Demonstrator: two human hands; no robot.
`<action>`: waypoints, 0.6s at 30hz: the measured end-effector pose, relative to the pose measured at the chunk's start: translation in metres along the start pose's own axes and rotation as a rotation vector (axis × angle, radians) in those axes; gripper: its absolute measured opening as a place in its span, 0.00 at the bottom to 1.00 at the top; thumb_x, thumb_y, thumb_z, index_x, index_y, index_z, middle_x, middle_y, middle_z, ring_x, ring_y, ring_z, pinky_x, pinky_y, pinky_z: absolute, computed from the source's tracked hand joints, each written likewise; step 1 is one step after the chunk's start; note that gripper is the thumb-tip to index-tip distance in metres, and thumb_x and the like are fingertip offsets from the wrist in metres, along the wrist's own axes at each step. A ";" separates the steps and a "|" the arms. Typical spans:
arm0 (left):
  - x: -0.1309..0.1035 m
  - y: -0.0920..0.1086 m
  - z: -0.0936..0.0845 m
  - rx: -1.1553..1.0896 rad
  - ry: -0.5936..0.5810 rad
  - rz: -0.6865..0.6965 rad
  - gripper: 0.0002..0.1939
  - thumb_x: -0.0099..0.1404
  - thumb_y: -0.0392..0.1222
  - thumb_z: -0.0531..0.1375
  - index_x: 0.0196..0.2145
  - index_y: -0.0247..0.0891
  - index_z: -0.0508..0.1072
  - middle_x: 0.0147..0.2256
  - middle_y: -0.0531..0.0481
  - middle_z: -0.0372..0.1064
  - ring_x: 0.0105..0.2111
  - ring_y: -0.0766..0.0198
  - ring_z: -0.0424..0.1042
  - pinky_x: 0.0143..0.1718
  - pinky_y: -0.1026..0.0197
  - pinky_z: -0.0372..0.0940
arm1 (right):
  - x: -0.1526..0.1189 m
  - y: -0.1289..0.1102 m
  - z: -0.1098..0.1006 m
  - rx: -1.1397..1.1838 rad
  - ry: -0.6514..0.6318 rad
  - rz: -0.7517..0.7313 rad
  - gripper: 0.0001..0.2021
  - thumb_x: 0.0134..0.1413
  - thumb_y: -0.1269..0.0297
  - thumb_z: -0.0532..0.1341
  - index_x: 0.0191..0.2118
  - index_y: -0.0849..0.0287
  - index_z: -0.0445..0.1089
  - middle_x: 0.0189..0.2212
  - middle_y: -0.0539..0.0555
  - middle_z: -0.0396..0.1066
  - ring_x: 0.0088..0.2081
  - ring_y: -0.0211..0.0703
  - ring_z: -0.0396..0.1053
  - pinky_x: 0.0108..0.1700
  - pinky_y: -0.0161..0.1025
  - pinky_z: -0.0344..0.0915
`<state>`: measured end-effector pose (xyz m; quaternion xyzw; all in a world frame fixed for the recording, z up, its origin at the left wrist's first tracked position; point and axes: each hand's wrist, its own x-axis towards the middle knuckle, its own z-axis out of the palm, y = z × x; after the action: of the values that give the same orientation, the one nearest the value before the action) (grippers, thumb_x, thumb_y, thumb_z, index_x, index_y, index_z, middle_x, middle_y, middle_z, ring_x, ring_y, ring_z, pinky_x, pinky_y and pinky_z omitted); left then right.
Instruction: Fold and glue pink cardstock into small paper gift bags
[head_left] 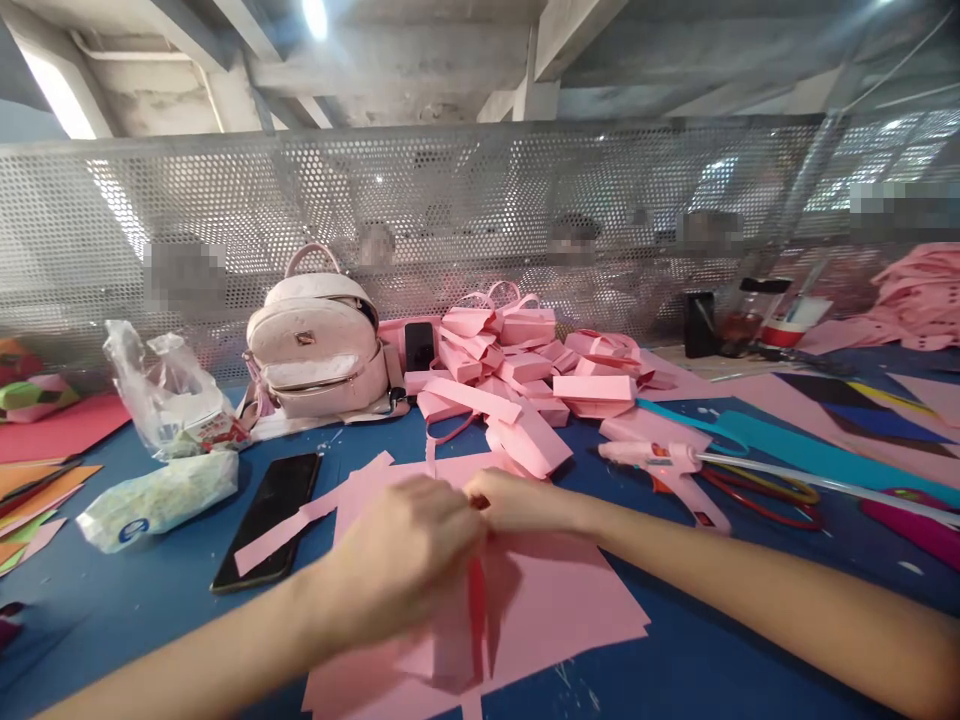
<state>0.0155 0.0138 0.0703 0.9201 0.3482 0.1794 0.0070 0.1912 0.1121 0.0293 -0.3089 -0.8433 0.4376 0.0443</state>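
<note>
My left hand (409,560), slightly blurred, is closed at the top of a folded pink paper piece (448,635). Its fingers meet those of my right hand (510,500), which is closed on the far end of the same piece. Most of the fingertips are hidden. The piece stands over flat pink paper sheets (570,600), and a darker red-pink fold shows along its right side. Beyond my hands is a heap of folded pink paper boxes (525,365), some with strip handles. A narrow pink strip (274,540) lies across a black phone (292,490) on the left.
A pink glue gun (667,465) lies right of my hands, near several cords (772,490). A pale pink backpack (319,345) and a tissue pack (161,495) are on the left. Along the blue table's (637,690) far side runs a perforated metal barrier (465,190).
</note>
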 end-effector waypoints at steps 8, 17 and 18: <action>-0.036 0.009 0.026 0.200 0.166 0.268 0.09 0.70 0.42 0.57 0.31 0.41 0.72 0.25 0.54 0.73 0.26 0.61 0.70 0.52 0.51 0.65 | -0.007 -0.006 0.006 -0.101 0.096 0.015 0.05 0.49 0.70 0.61 0.30 0.61 0.75 0.25 0.48 0.72 0.27 0.37 0.66 0.26 0.31 0.55; -0.060 0.002 0.071 0.351 0.359 0.301 0.07 0.70 0.37 0.59 0.37 0.41 0.77 0.36 0.55 0.78 0.31 0.66 0.74 0.65 0.51 0.57 | -0.002 -0.002 0.006 -0.110 0.240 -0.013 0.08 0.56 0.67 0.60 0.34 0.58 0.78 0.30 0.50 0.78 0.31 0.39 0.70 0.33 0.33 0.60; -0.060 0.000 0.073 0.341 0.385 0.306 0.08 0.71 0.36 0.57 0.36 0.42 0.77 0.36 0.55 0.78 0.31 0.66 0.74 0.65 0.51 0.57 | 0.000 -0.001 0.005 -0.110 0.248 -0.016 0.09 0.55 0.68 0.60 0.33 0.58 0.79 0.30 0.50 0.78 0.31 0.39 0.71 0.33 0.33 0.61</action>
<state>-0.0015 -0.0164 -0.0175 0.8988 0.2257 0.2884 -0.2409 0.1892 0.1078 0.0269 -0.3558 -0.8566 0.3486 0.1348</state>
